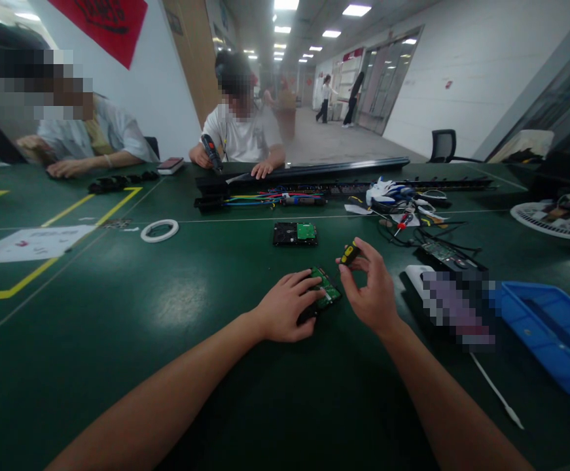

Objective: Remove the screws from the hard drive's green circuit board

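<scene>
My left hand (287,305) lies on a hard drive with a green circuit board (328,290) on the dark green table (118,327), fingers curled over its left part and holding it down. My right hand (370,288) is closed around a small screwdriver with a yellow and black handle (349,252), held upright just right of the board. A second hard drive (295,233) with a green board lies farther back on the table.
A blue tray (554,333) sits at the right edge. Tools, cables and white cloths (402,203) lie behind. A long black rail with coloured wires (285,190) crosses the table. Two other people sit opposite; a white tape ring (160,230) lies left.
</scene>
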A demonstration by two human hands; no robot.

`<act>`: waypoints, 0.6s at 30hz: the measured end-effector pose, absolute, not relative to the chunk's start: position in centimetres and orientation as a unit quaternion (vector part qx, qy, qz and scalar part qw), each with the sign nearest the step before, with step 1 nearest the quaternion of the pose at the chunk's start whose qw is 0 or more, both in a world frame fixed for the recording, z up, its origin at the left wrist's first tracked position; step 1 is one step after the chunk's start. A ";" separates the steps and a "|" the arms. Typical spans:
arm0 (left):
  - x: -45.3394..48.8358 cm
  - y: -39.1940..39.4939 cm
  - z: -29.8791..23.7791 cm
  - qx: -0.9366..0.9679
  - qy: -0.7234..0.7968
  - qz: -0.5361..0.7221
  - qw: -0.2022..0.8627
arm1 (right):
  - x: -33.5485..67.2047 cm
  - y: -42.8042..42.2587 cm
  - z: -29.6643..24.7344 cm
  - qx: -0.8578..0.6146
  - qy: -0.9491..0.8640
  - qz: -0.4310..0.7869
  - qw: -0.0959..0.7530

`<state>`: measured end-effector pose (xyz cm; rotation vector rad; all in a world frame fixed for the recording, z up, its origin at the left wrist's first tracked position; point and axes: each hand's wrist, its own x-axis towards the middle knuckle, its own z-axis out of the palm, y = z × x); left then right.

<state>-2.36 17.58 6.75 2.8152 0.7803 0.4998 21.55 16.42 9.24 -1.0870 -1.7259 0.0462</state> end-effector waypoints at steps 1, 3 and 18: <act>-2.4 17.6 6.7 0.946 0.263 0.168 0.089 | 21.6 16.4 9.3 -0.457 -0.719 0.014 0.524; -2.4 17.6 6.6 0.945 0.264 0.169 0.089 | 21.6 16.4 9.4 -0.457 -0.718 -0.001 0.524; -2.4 17.7 6.5 0.946 0.261 0.169 0.088 | 21.7 16.2 10.3 -0.444 -0.734 -0.035 0.513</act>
